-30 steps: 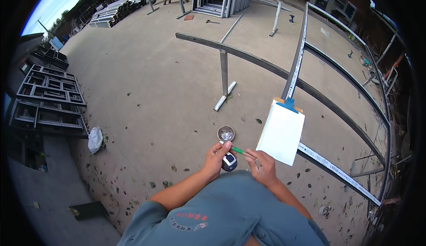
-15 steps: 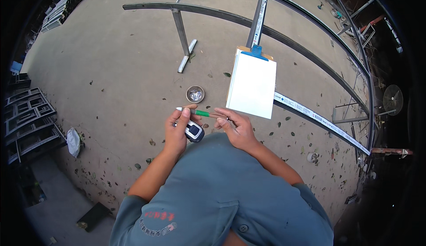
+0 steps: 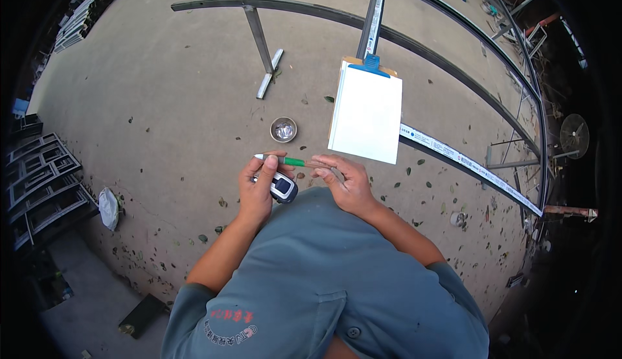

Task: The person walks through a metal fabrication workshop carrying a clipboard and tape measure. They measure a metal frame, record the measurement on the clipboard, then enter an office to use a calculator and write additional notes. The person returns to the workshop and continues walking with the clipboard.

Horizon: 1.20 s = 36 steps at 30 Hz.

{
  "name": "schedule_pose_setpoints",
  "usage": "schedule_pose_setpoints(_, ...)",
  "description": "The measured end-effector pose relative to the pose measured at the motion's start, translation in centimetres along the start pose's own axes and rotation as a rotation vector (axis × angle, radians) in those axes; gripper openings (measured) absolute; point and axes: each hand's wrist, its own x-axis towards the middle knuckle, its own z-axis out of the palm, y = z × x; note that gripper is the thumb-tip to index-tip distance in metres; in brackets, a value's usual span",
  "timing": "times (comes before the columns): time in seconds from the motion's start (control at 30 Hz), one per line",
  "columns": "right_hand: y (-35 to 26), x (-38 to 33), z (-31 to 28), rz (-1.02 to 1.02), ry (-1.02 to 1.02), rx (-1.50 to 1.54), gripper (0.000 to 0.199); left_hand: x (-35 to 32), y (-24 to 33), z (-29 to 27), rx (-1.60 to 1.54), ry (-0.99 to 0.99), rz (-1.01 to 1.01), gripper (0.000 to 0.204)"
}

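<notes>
In front of my chest, my left hand (image 3: 256, 187) is closed around a white and dark-blue tape measure (image 3: 284, 189). The same hand pinches the white-tipped end of a pen (image 3: 295, 162) with a green barrel. My right hand (image 3: 348, 183) has its fingers and thumb at the pen's other end, partly covering it. Beyond my right hand, a clipboard (image 3: 367, 110) with a blue clip and blank-looking white paper rests on a metal frame. No hand touches it.
A long grey rail (image 3: 304, 9) on a leg crosses ahead, joining the large metal frame (image 3: 466, 163) at right. A small round bowl (image 3: 284, 129) with shiny contents sits on the concrete floor. Stacked frames (image 3: 42, 178) and a white bag (image 3: 109, 208) lie left; dry leaves are scattered about.
The view has shifted slightly, so the clipboard, bowl and rails sit a little higher. The right fingers have slid slightly along the pen, covering more of its end.
</notes>
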Motion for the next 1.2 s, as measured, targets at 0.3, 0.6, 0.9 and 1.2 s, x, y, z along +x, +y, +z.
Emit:
schedule_pose_setpoints(0.3, -0.1, 0.2, 0.2, 0.179, -0.075, 0.387, 0.026, 0.3, -0.3, 0.1, -0.105, -0.187, -0.136, 0.036)
schedule_pose_setpoints(0.6, 0.2, 2.0, 1.3, -0.043, -0.056, 0.114, 0.027, 2.2, -0.5, -0.7, -0.081, -0.301, -0.340, 0.032)
schedule_pose_setpoints(0.9, 3.0, 2.1, 0.8, 0.218, 0.324, 0.340, 0.027, 5.1, -1.8, -2.3, 0.053, -0.256, -0.484, 0.028)
schedule_pose_setpoints(1.2, 7.9, 4.6, -9.5, 0.246, 0.666, 0.277, 0.016, 11.7, -6.4, 0.1, 0.314, -0.192, -0.469, 0.030)
